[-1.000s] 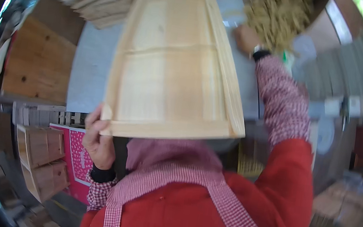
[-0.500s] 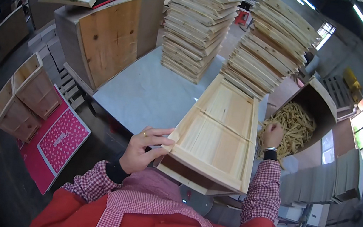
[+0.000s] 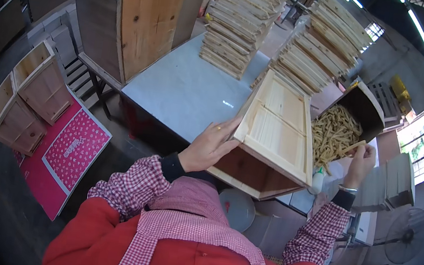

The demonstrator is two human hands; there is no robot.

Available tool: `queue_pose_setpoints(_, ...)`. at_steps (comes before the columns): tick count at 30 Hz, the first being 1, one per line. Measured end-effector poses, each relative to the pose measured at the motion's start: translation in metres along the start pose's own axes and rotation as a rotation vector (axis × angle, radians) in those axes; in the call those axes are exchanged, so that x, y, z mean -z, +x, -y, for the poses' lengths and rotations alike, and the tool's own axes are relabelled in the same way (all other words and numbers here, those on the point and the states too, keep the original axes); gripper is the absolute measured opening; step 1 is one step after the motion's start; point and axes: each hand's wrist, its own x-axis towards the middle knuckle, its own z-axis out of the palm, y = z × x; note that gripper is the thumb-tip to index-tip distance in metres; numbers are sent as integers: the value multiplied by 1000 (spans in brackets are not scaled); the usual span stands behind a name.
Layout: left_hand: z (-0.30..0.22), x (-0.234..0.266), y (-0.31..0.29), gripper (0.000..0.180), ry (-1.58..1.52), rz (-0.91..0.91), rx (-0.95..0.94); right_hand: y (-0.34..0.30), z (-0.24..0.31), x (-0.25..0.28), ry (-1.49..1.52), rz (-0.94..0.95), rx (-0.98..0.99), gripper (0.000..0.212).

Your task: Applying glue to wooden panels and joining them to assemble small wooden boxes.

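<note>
A pale wooden box (image 3: pixel 282 118) with a framed, ribbed top sits at the near edge of the table, its open end toward me. My left hand (image 3: pixel 211 146) grips the box's near left corner, fingers along its side and thumb by the front edge. To the right of the box, my right hand (image 3: pixel 361 165) pinches a thin wooden strip (image 3: pixel 354 147) between thumb and fingers. Beside that hand lies a heap of similar wooden strips (image 3: pixel 336 131), spilling from a dark open bin (image 3: pixel 370 108). A white bottle with a green tip (image 3: pixel 317 180) stands between box and right hand.
Two tall stacks of wooden panels, a left stack (image 3: pixel 243 26) and a right stack (image 3: pixel 316 44), rise behind the box on the white table (image 3: pixel 168 99). A wooden cabinet (image 3: pixel 148 26) stands left. Smaller wooden boxes (image 3: pixel 40 84) rest on a pink sheet (image 3: pixel 77 146). Right is a fan (image 3: pixel 408 235).
My right hand has come out of the strip heap, moving right and toward me with one strip. The box's near end is lifted or turned, showing more of its inside. My view has shifted.
</note>
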Motion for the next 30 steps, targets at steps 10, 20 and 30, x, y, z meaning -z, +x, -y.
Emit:
queue_pose_setpoints(10,-32,17,-24,45,312,-4,-257,-108,118,5,197,159,66,4)
queue_pose_setpoints(20,-83,4,-56,30,-527,354,390,-217,150,-39,396,787,-119,14)
queue_pose_setpoints(30,-47,71,-41,17,-560,816,316,-224,149,-4,513,1242,264,10)
